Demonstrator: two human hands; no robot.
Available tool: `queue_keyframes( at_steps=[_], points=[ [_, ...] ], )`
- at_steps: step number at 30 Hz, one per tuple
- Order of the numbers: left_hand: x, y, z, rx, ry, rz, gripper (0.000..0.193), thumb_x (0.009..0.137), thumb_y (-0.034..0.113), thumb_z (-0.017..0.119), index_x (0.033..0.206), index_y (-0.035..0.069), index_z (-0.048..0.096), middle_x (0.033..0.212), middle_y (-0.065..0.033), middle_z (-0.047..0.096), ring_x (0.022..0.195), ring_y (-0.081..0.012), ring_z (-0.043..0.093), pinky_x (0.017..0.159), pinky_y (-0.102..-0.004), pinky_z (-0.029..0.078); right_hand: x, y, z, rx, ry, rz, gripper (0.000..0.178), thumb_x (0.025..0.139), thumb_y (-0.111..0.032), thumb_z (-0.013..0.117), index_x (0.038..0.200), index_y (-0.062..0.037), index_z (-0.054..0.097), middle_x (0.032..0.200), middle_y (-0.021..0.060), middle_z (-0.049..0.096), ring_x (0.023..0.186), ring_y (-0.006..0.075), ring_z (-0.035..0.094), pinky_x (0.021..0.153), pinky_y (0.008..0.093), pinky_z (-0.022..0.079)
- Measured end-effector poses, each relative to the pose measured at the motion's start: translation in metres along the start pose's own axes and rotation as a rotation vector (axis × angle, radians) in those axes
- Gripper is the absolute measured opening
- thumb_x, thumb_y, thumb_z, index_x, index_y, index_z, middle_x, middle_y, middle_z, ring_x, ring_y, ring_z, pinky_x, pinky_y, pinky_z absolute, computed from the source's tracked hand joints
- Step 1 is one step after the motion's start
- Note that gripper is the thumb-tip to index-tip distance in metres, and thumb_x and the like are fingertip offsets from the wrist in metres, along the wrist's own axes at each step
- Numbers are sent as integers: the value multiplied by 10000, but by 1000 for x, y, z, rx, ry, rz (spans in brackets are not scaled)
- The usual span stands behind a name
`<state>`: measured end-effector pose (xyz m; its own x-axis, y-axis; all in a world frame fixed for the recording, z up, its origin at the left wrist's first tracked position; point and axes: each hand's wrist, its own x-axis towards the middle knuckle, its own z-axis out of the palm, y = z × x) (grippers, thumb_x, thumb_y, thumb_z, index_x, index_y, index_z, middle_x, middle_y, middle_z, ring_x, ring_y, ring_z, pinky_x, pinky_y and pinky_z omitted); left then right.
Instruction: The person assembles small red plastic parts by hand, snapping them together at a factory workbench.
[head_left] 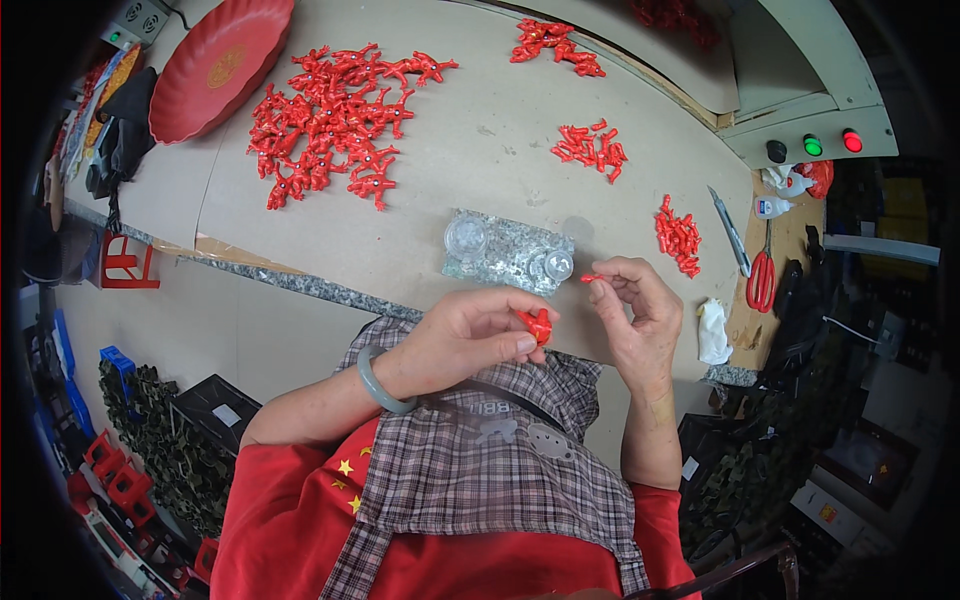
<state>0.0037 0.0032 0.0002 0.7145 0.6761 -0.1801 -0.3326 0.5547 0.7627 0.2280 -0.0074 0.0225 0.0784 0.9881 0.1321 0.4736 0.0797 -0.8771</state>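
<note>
Pinched between the fingers of my left hand (478, 335) is a small red plastic figure (538, 326), held near the table's front edge. My right hand (640, 312) grips a tiny red plastic piece (592, 278) between thumb and forefinger, a short way right of the figure and apart from it. Just beyond both hands lies a speckled stone slab (505, 250). A round clear dish (466, 237) stands on its left part, and a smaller clear round container (557, 265) sits at its right end.
A large heap of red figures (330, 125) covers the left of the table, beside a red scalloped tray (215, 75). Smaller piles of red pieces (590, 148) and red parts (678, 236) lie right. Red-handled scissors (761, 280), tweezers (730, 230) and a white bottle (772, 207) are at the right edge.
</note>
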Motion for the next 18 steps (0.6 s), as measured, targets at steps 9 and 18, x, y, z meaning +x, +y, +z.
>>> queue_keyframes(
  at_steps=[9, 18],
  points=[
    [4, 6, 1, 4, 111, 26, 313, 970, 98, 623, 1257, -13, 570, 1019, -94, 672, 916, -169, 681, 792, -277, 545, -10, -12, -5, 550, -84, 263, 165, 911, 52, 652, 1074, 37, 680, 972, 96, 698, 812, 126, 674, 716, 246, 562],
    [2, 2, 0, 23, 139, 33, 304, 967, 92, 613, 1249, -16, 576, 1052, -131, 685, 906, -176, 681, 805, -288, 549, -11, -1, 0, 419, -68, 162, 158, 900, 47, 661, 1056, 46, 683, 946, 102, 692, 787, 130, 674, 690, 245, 554]
  ],
)
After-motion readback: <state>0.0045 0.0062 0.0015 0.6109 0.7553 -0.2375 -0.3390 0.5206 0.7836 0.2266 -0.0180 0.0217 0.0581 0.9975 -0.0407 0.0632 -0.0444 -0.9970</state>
